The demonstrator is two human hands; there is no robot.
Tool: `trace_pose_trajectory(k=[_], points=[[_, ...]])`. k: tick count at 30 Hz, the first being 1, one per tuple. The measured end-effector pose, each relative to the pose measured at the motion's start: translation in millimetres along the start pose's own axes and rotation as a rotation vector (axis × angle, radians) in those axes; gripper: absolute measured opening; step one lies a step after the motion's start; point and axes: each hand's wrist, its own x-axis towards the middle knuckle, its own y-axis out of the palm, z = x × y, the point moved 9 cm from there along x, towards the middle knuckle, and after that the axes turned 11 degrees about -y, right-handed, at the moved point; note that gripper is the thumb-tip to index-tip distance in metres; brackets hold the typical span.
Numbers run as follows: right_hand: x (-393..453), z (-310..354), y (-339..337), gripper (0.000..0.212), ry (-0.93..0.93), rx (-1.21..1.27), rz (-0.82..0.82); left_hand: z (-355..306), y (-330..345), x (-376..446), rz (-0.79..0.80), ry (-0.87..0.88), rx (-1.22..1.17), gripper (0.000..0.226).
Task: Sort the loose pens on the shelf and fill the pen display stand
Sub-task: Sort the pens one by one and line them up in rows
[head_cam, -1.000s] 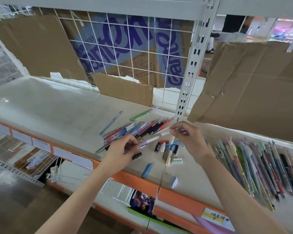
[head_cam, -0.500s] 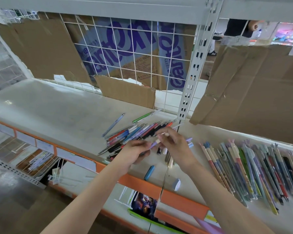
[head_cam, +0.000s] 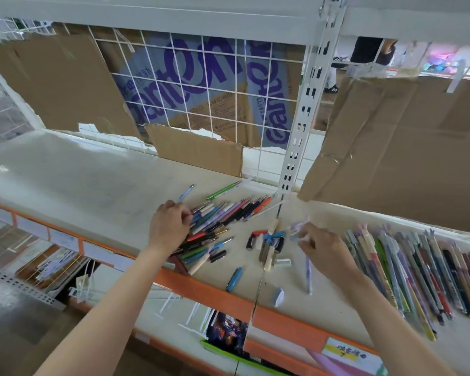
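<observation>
A pile of loose pens (head_cam: 228,215) in many colours lies on the white shelf (head_cam: 65,180). My left hand (head_cam: 171,226) is at the pile's left end, its fingers curled onto the pen ends there. My right hand (head_cam: 320,248) is to the right of the shelf seam and pinches a pale purple pen (head_cam: 299,226), which is blurred. Another purple pen (head_cam: 308,270) lies on the shelf just under that hand. A long row of sorted pens (head_cam: 418,270) lies side by side at the right.
A small cluster of short pens and caps (head_cam: 269,242) sits between my hands. A blue cap (head_cam: 234,279) and a pale cap (head_cam: 278,295) lie near the orange front edge (head_cam: 215,297). Cardboard sheets (head_cam: 391,147) and a wire grid (head_cam: 201,90) back the shelf. A single blue-white pen (head_cam: 185,193) lies apart.
My hands were together over the middle with the purple pen. They have separated: the left went back to the loose pile and the right moved right, carrying the purple pen.
</observation>
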Motion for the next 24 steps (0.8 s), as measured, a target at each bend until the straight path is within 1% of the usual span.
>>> trace_pose_trajectory(k=[2, 5, 6, 8, 10, 12, 14, 16, 19, 24], points=[[-8, -8, 2, 0.015, 0.042, -0.135, 0.052, 1, -1, 0, -0.005, 0.009, -0.003, 0.014], [-10, -12, -4, 0.022, 0.094, -0.223, 0.021, 1, -1, -1, -0.014, 0.026, 0.011, 0.016], [-6, -7, -6, 0.023, 0.073, -0.212, -0.007, 0, -1, -2, -0.020, 0.038, 0.023, 0.017], [5, 11, -7, 0.021, -0.036, -0.133, -0.069, -2, -3, -3, -0.030, 0.060, 0.042, 0.016], [18, 32, -2, 0.023, -0.157, -0.052, -0.080, -4, -4, -4, -0.029, 0.076, 0.074, 0.016], [31, 45, 14, 0.034, -0.234, -0.027, -0.003, -6, -4, -6, -0.019, 0.079, 0.126, 0.018], [43, 42, 34, 0.040, -0.224, -0.082, 0.130, -7, -3, -7, -0.002, 0.065, 0.167, 0.022], [52, 35, 44, 0.032, -0.202, -0.112, 0.183, -7, -2, -9, 0.009, 0.059, 0.192, 0.024], [57, 29, 45, 0.020, -0.216, -0.110, 0.188, -7, -4, -12, -0.001, 0.069, 0.218, 0.023], [48, 24, 27, 0.004, -0.159, 0.069, 0.023, 0, -4, -12, 0.009, 0.034, 0.137, 0.015]])
